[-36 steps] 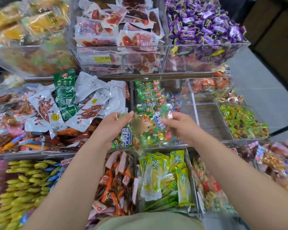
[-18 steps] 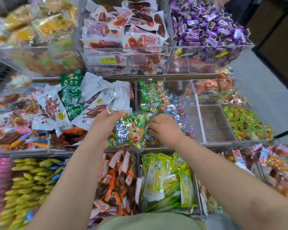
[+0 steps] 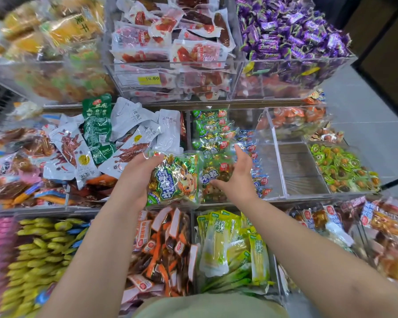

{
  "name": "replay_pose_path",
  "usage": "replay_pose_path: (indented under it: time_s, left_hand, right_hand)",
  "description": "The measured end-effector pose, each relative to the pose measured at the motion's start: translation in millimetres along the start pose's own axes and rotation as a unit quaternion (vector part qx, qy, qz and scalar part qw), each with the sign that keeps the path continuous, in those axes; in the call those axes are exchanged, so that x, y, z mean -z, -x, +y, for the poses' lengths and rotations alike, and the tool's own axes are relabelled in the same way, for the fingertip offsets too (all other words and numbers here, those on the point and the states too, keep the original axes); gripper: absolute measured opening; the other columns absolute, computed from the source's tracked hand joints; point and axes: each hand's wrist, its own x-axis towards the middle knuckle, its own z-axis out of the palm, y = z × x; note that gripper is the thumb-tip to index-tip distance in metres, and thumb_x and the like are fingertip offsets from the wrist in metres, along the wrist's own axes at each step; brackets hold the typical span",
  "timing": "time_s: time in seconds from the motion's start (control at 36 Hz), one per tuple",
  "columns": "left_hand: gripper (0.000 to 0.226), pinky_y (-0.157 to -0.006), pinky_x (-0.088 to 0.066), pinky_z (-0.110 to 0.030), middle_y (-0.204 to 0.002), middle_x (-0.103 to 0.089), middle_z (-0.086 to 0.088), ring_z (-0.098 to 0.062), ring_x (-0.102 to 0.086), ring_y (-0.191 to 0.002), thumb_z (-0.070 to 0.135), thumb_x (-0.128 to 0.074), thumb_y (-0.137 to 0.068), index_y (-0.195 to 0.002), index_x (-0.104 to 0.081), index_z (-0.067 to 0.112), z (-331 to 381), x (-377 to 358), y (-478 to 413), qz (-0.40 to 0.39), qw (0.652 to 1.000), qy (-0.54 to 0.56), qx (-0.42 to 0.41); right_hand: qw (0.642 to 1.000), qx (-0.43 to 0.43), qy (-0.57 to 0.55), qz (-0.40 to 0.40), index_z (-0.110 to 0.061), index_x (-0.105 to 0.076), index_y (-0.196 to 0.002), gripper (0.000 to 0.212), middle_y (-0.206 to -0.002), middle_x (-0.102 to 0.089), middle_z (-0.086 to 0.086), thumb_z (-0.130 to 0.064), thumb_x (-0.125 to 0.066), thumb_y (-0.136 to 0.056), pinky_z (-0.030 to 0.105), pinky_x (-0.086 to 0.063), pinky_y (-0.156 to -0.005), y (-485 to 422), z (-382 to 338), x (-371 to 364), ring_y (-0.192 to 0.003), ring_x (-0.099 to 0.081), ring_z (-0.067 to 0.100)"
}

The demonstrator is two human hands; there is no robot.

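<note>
Right hand has come up and opened, fingers spread, holding nothing. Left hand grips the crinkly green-and-clear plastic bag of foil-wrapped beef cubes over the clear acrylic bin's front edge; best supported with both palms, then laid flat.

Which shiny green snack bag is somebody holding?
The cartoon-face bag, gripped by the left hand. The other green bags lie in the clear bin; the open right hand holds none of them.
</note>
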Motion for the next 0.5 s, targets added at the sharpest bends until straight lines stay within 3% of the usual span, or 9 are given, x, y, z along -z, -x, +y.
replay_pose_path:
  time_s: [0.08,0.14,0.19,0.25,0.33,0.36,0.39,0.44,0.5]
  left_hand:
    - [0.019,-0.105,-0.038,-0.040,-0.113,-0.067,-0.004,-0.022,-0.057,-0.115,0.022,-0.065,-0.090,-0.107,-0.059,0.016,1,1,-2,0.001,1.000,0.007,-0.017]
    - [0.014,-0.104,-0.039,-0.036,-0.107,-0.067,0.001,-0.018,-0.058,-0.113,0.020,-0.066,-0.089,-0.102,-0.059,0.018,0,0,-3,0.001,1.000,0.014,-0.021]
    - [0.009,-0.088,-0.050,-0.023,-0.088,-0.072,0.011,-0.002,-0.065,-0.094,0.018,-0.065,-0.090,-0.092,-0.057,0.021,-2,-3,-4,-0.014,1.000,0.018,-0.022]
    - [0.015,-0.068,-0.045,-0.013,-0.077,-0.069,0.017,0.009,-0.060,-0.074,0.018,-0.064,-0.090,-0.100,-0.053,0.020,-4,-5,-2,-0.020,0.999,0.031,-0.024]
    - [0.057,-0.087,-0.034,-0.012,-0.113,-0.063,0.008,0.003,-0.054,-0.092,0.018,-0.066,-0.089,-0.140,-0.040,0.011,-5,-7,0,-0.012,0.998,0.056,-0.031]
    - [0.052,-0.081,-0.036,-0.008,-0.108,-0.067,0.008,0.007,-0.057,-0.087,0.017,-0.066,-0.090,-0.136,-0.043,0.010,-5,-8,0,-0.008,0.998,0.060,-0.028]
    - [0.038,-0.068,-0.042,-0.002,-0.088,-0.072,0.011,0.013,-0.061,-0.072,0.015,-0.065,-0.090,-0.125,-0.050,0.013,-6,-8,-2,-0.012,0.998,0.054,-0.026]
    - [0.015,-0.041,-0.042,-0.004,-0.060,-0.069,0.016,0.013,-0.060,-0.052,0.013,-0.063,-0.092,-0.103,-0.053,0.016,-6,-10,-3,-0.018,0.999,0.037,-0.014]
    - [0.017,-0.043,-0.046,-0.008,-0.064,-0.071,0.014,0.007,-0.065,-0.057,0.013,-0.063,-0.092,-0.106,-0.053,0.012,-5,-9,-2,-0.019,0.999,0.037,-0.022]
  right_hand:
    - [0.999,0.025,-0.030,-0.033,-0.058,-0.004,-0.133,0.110,-0.135,-0.013,-0.018,-0.021,-0.085,-0.068,0.031,-0.031,-0.109,-4,-1,1,-0.125,-0.040,0.015]
    - [0.997,0.022,-0.027,-0.067,-0.054,-0.001,-0.137,0.111,-0.141,-0.011,-0.010,-0.020,-0.083,-0.070,0.036,-0.029,-0.113,-2,5,2,-0.132,-0.036,0.018]
    - [0.996,0.001,-0.029,-0.087,-0.048,0.004,-0.141,0.114,-0.146,-0.010,-0.006,-0.019,-0.082,-0.071,0.035,-0.027,-0.113,0,13,4,-0.133,-0.033,0.016]
    - [0.995,-0.018,-0.025,-0.098,-0.046,0.008,-0.142,0.117,-0.147,-0.012,-0.006,-0.019,-0.082,-0.071,0.028,-0.027,-0.108,-1,16,6,-0.129,-0.031,0.009]
    - [0.992,-0.030,-0.030,-0.121,-0.042,0.010,-0.144,0.122,-0.145,-0.014,-0.007,-0.021,-0.084,-0.068,0.025,-0.026,-0.105,-5,14,10,-0.124,-0.026,0.004]
    - [0.991,-0.039,-0.046,-0.123,-0.040,0.011,-0.144,0.124,-0.144,-0.014,-0.006,-0.023,-0.085,-0.067,0.027,-0.026,-0.106,-6,14,11,-0.125,-0.027,0.004]
    - [0.990,-0.053,-0.064,-0.117,-0.039,0.011,-0.145,0.126,-0.144,-0.014,-0.004,-0.025,-0.086,-0.066,0.031,-0.028,-0.108,-6,13,12,-0.126,-0.029,0.006]
    - [0.989,-0.093,-0.080,-0.078,-0.037,0.006,-0.145,0.124,-0.146,-0.012,-0.001,-0.031,-0.087,-0.063,0.035,-0.028,-0.108,-5,13,11,-0.123,-0.033,0.008]
    - [0.988,-0.129,-0.079,-0.033,-0.035,-0.003,-0.145,0.118,-0.145,-0.021,0.004,-0.035,-0.087,-0.062,0.031,-0.031,-0.103,-3,14,10,-0.120,-0.038,0.011]
